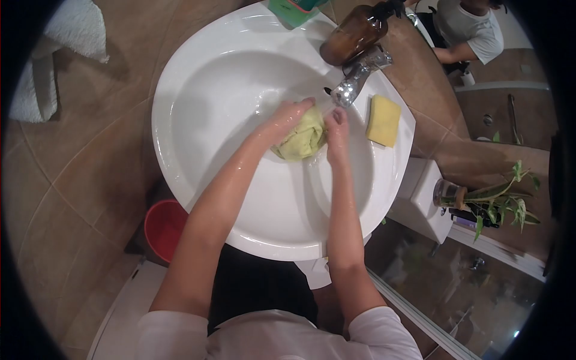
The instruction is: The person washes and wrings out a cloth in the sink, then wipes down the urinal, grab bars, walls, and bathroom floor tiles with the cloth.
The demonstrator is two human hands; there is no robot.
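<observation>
A wet yellow-green cloth (300, 141), bunched up, is held over the white sink basin (207, 99), below the chrome faucet (354, 84). My left hand (290, 117) grips its upper left side, fingers wrapped over the fabric. At the cloth's right edge is my right hand (337, 125), fingers curled close under the spout and closed on the fabric; the fingertips are partly hidden. Both forearms look wet, and water seems to run between the hands.
On the right rim lies a yellow sponge (384, 120). An amber pump bottle (354, 35) stands behind the faucet, beside a green container (292, 13). A red bucket (164, 230) is below left. A potted plant (450, 195), a mirror (498, 72) and a white towel (78, 30) surround the sink.
</observation>
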